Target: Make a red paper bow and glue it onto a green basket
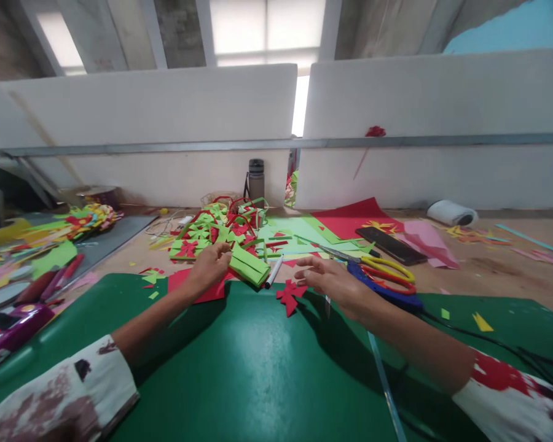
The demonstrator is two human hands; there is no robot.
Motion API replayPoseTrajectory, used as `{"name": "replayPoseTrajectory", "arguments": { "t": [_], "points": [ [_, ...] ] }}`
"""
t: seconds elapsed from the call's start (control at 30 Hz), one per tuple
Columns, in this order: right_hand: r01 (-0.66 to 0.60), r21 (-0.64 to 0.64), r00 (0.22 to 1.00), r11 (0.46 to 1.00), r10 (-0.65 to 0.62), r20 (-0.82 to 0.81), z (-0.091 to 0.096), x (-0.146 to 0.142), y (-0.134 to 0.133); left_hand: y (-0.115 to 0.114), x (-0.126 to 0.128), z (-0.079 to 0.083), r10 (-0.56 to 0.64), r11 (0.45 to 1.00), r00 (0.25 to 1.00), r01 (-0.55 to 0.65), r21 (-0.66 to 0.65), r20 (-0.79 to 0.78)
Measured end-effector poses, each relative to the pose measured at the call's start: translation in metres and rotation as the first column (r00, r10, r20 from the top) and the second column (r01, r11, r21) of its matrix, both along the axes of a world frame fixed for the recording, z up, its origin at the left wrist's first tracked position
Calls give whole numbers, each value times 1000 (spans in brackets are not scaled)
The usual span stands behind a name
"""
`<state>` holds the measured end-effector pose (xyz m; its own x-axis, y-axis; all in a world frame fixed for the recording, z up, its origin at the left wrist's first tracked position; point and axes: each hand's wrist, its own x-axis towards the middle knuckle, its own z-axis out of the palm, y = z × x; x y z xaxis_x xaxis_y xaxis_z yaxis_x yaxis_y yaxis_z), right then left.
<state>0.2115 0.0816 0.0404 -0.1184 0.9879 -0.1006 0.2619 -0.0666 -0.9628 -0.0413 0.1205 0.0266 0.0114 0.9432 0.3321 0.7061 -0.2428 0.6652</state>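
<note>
Where scissors (383,277) lie (beside right hand (332,279)), paper scraps (216,233).

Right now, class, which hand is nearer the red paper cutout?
Right. The right hand hovers just beside the red paper cutout; the left hand sits farther away, touching the folded green paper.

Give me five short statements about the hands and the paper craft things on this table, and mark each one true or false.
1. The left hand touches a folded green paper piece. True.
2. The right hand grips the scissors. False: it hovers open beside them.
3. A red paper cutout lies on the green mat. True.
4. The grey bottle lies on its side. False: it stands upright by the white partition.
5. The white marker lies beside the folded green paper piece. True.
</note>
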Motion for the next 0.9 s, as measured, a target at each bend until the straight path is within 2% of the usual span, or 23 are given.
{"name": "replayPoseTrajectory", "arguments": {
  "t": [0.13,0.27,0.33,0.43,0.5,0.63,0.77,0.83,0.9],
  "points": [
    [6,-51,1000,999,-7,-26,-9,2,4,-13,17,0,-84,986,994,93,141,-67],
    [-34,-60,997,998,30,-74,-16,5,3,-38,42,-8,-273,950,952,289,117,-139],
    [-54,-61,994,997,48,-98,-19,6,2,-50,53,-14,-382,907,900,408,99,-210],
    [-66,-62,992,996,58,-116,-24,6,3,-62,63,-21,-545,805,768,592,48,-336],
    [-51,-52,992,997,45,-115,-24,6,3,-66,66,-23,-605,752,691,660,4,-396],
    [56,42,990,998,-49,-135,-13,9,5,-68,67,-26,-619,731,639,681,-39,-456],
    [241,224,952,944,-185,-244,5,17,7,-71,63,-29,-619,727,622,685,-50,-480],
    [271,240,940,932,-202,-276,8,18,7,-77,62,-29,-629,719,610,693,-61,-482],
    [249,214,941,944,-184,-284,6,16,5,-87,63,-27,-646,705,599,706,-70,-473]
  ]
}}
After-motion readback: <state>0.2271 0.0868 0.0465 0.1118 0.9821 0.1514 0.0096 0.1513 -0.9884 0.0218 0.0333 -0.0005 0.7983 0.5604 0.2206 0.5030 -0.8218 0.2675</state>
